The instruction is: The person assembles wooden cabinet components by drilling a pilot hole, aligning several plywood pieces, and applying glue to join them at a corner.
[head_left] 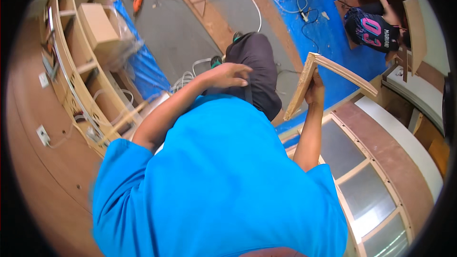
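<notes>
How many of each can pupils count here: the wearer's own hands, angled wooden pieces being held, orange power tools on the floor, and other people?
Wearer's hands: 2 (left hand, right hand)
Held angled wooden piece: 1
Orange power tool: 1
Other person: 1
Total: 5

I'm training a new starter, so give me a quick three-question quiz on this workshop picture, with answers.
1. Which hand holds the angled wooden piece?
2. True or false: the orange tool lies on the grey floor.
3. Fill in the colour: the sheeting spread near the co-worker is ____.

Key:
1. The right hand.
2. True.
3. Blue.
</notes>
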`<state>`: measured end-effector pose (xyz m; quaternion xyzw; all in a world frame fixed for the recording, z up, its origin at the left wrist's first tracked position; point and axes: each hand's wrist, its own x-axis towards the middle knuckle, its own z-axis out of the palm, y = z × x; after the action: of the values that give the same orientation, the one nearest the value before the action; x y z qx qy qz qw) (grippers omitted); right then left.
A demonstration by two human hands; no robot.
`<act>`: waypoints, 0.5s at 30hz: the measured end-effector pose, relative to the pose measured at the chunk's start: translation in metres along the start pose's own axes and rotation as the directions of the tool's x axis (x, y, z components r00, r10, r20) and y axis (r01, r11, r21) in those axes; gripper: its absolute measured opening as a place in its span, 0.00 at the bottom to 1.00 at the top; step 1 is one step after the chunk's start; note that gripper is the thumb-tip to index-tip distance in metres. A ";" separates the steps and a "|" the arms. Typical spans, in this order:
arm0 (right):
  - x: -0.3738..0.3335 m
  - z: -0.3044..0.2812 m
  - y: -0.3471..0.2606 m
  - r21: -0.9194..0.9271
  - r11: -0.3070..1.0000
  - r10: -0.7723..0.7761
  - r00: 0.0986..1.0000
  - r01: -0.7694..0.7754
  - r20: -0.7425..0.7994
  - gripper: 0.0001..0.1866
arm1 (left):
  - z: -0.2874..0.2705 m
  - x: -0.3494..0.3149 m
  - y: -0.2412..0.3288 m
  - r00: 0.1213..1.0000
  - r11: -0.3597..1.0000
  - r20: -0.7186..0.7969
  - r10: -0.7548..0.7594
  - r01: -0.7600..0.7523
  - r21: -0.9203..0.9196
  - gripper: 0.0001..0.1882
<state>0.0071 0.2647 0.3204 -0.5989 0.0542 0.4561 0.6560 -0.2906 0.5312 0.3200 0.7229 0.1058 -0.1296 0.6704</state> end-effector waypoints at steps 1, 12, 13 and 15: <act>0.018 0.006 0.000 0.036 0.999 0.006 1.000 -0.007 0.030 0.33 | -0.021 -0.002 -0.010 0.995 0.995 -0.043 -0.091 0.092 0.025 0.30; 0.205 0.029 -0.066 -0.052 0.979 0.193 0.980 -0.195 -0.050 0.29 | -0.196 -0.194 -0.133 0.388 0.409 -0.136 -0.912 0.886 -0.219 0.19; 0.212 0.026 -0.080 -0.070 0.958 0.275 0.961 -0.277 -0.035 0.28 | -0.205 -0.208 -0.110 0.259 0.271 -0.081 -0.962 0.892 -0.361 0.20; 0.244 -0.012 -0.095 -0.149 0.972 0.167 0.980 -0.182 -0.108 0.29 | -0.232 -0.183 -0.071 0.201 0.237 -0.128 -0.971 0.881 -0.409 0.19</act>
<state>0.2170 0.3974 0.2369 -0.6630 0.1013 0.4859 0.5604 -0.4755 0.7722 0.3294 0.4297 0.6562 -0.3607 0.5046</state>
